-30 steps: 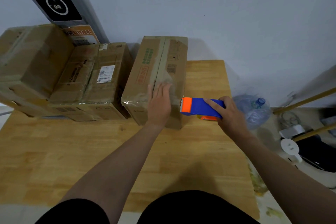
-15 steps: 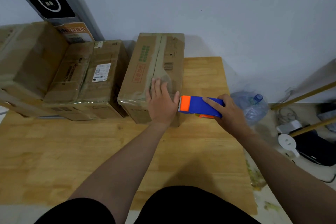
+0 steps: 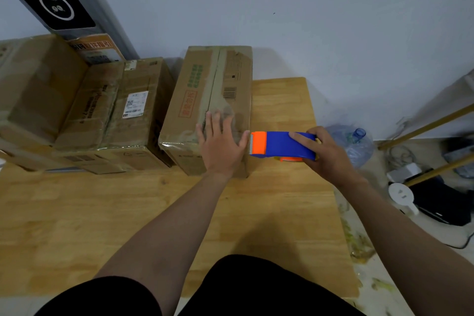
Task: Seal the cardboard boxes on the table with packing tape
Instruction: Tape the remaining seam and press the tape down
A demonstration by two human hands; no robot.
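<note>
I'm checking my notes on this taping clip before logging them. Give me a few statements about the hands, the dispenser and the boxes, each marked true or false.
1. The left hand lies flat on the rightmost box. True.
2. The right hand grips a red dispenser. False: the tape dispenser is blue with an orange head.
3. The dispenser's orange head points toward the left hand. True.
4. The jug stands on the tabletop. False: the water jug sits lower, past the right edge of the table.
5. The box under the left hand carries the shipping sticker. False: the white label is on the neighbouring box to its left.
</note>
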